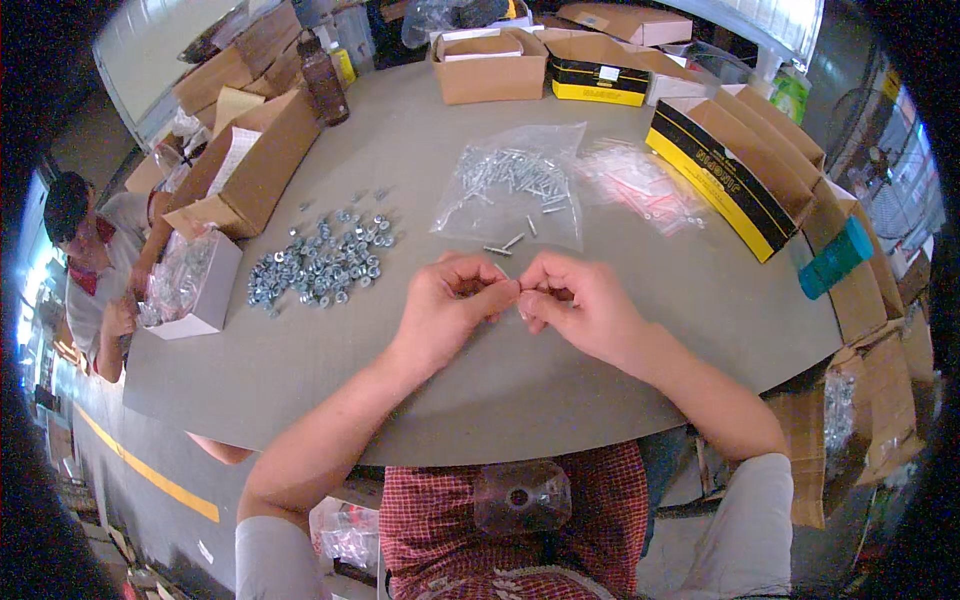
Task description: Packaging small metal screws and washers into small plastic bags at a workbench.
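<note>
My left hand and my right hand meet over the table's near middle, thumbs and fingertips pinched together. Between them sits something small, mostly covered by the fingers; a thin pale tip shows above the left fingers, but its kind is unclear. Just beyond my hands lie a few loose metal pins or screws. Behind them more of these silvery pieces rest on a clear plastic bag. Left of my hands spreads a pile of metal nuts. Small clear bags with red lines lie to the right.
A yellow-black box and a teal cylinder line the right edge. Cartons stand at the back. A brown bottle, a long carton and a white box are left, beside another person.
</note>
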